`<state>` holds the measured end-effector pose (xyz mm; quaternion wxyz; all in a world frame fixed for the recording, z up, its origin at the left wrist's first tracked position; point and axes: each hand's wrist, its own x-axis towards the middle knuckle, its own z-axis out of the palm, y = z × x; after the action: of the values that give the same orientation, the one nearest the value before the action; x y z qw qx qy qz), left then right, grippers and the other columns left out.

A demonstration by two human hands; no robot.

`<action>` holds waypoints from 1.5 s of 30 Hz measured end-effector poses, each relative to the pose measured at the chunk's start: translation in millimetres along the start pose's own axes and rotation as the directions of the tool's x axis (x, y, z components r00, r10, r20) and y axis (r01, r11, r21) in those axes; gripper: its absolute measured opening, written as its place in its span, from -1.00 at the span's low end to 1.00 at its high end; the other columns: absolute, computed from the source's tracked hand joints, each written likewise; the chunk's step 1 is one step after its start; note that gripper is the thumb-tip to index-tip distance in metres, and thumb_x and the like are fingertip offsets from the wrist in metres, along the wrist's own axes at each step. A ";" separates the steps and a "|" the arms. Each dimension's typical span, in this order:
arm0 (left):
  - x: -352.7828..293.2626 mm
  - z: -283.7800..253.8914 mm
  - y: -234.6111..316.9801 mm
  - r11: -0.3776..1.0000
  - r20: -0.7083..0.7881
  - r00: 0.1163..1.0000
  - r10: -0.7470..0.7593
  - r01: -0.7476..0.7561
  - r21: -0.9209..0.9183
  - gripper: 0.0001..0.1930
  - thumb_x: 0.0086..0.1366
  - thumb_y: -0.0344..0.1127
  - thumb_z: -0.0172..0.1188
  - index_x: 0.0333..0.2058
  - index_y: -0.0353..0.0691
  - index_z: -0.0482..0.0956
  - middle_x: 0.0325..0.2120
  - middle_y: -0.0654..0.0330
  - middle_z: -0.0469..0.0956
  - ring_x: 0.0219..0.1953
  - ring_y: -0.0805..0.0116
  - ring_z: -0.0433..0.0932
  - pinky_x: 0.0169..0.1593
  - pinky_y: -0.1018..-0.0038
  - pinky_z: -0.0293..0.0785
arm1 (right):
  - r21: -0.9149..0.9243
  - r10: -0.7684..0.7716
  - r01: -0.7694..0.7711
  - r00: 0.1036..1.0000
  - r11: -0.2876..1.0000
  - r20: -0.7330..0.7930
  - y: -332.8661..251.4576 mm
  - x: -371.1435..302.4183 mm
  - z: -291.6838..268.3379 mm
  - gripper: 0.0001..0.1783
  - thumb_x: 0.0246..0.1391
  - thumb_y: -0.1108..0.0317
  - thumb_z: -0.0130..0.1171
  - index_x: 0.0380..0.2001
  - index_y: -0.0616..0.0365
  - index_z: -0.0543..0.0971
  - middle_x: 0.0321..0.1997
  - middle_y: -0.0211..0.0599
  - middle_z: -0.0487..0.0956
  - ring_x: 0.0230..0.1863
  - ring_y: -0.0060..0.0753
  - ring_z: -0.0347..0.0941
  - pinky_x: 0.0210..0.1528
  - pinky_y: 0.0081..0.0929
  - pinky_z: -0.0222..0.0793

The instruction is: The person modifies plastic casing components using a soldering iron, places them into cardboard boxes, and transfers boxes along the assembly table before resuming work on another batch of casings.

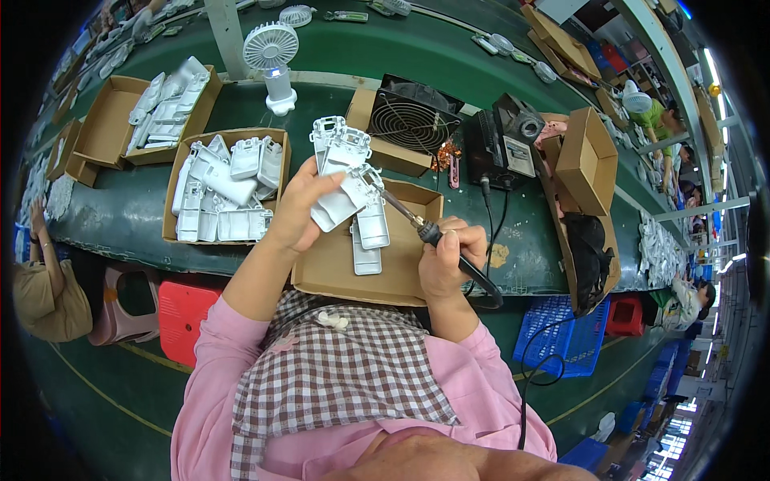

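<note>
My left hand (pixel 298 207) is closed on a white plastic housing (pixel 343 196), thumb on its face, above a shallow cardboard tray (pixel 329 272). More white pieces show just beyond the fingers; how many of them are gripped I cannot tell. In my right hand (pixel 451 260) is a soldering iron (pixel 429 233) with a black handle, its metal tip pointing up and left. That tip reaches the housing's right edge; whether it touches is too small to tell. Below it, white narrow parts (pixel 367 260) appear over the tray.
To the left stand cardboard boxes of white housings (pixel 212 216). A small white fan (pixel 271 50) stands at the back. Behind the tray are a black square fan (pixel 411 120) and a black box-shaped unit (pixel 501 148) with cables. Cardboard boxes (pixel 589 160) lie to the right.
</note>
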<state>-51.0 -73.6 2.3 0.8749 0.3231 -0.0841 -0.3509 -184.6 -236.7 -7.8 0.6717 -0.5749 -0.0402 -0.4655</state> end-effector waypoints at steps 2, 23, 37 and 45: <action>3.1 0.3 -0.1 1.000 -0.021 1.000 -0.021 0.021 0.005 -0.54 0.20 -0.47 0.15 0.07 -0.32 0.25 -0.09 0.07 0.47 -0.07 0.28 0.52 0.04 0.36 0.47 | -0.033 -0.043 0.043 0.999 0.999 0.009 1.6 1.1 -1.5 -0.84 0.06 0.52 0.07 -0.48 0.14 0.29 -0.59 -0.36 0.39 -0.56 -0.57 0.22 -0.43 -0.57 0.17; 4.6 -1.4 -15.6 0.769 -0.034 0.935 0.352 -0.268 0.580 -0.54 0.10 -0.41 0.24 -0.02 -0.29 0.32 -0.14 0.18 0.49 -0.13 0.50 0.47 -0.05 0.55 0.39 | -0.167 0.018 -0.027 0.998 0.986 -0.054 -4.6 3.6 6.5 -0.82 0.06 0.42 0.08 -0.48 0.13 0.27 -0.54 -0.32 0.35 -0.50 -0.54 0.16 -0.36 -0.54 0.12; 1.1 19.9 -7.7 0.673 -0.081 0.933 0.350 -0.191 0.714 -0.60 0.09 -0.46 0.28 -0.07 -0.29 0.41 -0.23 0.24 0.57 -0.21 0.54 0.52 -0.10 0.57 0.43 | -0.236 0.026 -0.030 0.999 0.971 -0.022 -7.0 11.7 2.5 -0.81 0.10 0.35 0.05 -0.42 0.14 0.25 -0.54 -0.26 0.35 -0.54 -0.53 0.16 -0.53 -0.58 0.13; 1.0 18.8 -10.1 0.685 -0.105 0.928 0.358 -0.185 0.704 -0.62 0.10 -0.45 0.27 -0.09 -0.29 0.43 -0.25 0.23 0.59 -0.24 0.54 0.54 -0.14 0.57 0.45 | -0.266 0.053 -0.058 0.998 0.962 -0.025 -3.7 12.4 4.2 -0.82 0.11 0.36 0.04 -0.42 0.15 0.27 -0.58 -0.27 0.36 -0.61 -0.59 0.14 -0.64 -0.62 0.05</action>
<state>-63.0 -89.3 10.5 0.7399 0.6445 -0.1506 -0.1200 -178.1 -240.2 3.6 0.6013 -0.6570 0.0448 -0.4525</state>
